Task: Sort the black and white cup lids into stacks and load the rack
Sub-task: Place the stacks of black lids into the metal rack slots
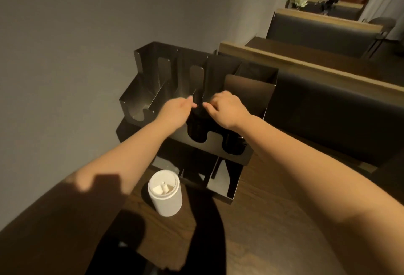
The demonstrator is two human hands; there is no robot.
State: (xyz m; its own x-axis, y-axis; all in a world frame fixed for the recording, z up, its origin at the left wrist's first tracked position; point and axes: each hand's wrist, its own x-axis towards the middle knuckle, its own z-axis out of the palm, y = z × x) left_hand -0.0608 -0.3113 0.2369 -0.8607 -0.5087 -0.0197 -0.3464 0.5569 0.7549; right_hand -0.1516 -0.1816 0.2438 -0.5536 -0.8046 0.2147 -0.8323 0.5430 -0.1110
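Over the middle slot of the dark sheet-metal lid rack (249,91), the left hand (175,110) and right hand (227,108) meet on the top of a stack of black plastic cup lids (196,131); whether their fingers pinch it or only steady it, I cannot tell. A second black stack (232,146) fills the slot to its right. In front of the rack stands a white cylindrical dispenser (165,193). Pressed unevenly, the stack could jam or tilt against the divider.

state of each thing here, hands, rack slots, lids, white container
left hand: on the black lid stack, fingers curled at its top
right hand: on the same stack, fingers curled
black lid stack: in a middle rack slot
second black stack: slotted beside it
left rack slots: empty
white container: upright, open-topped
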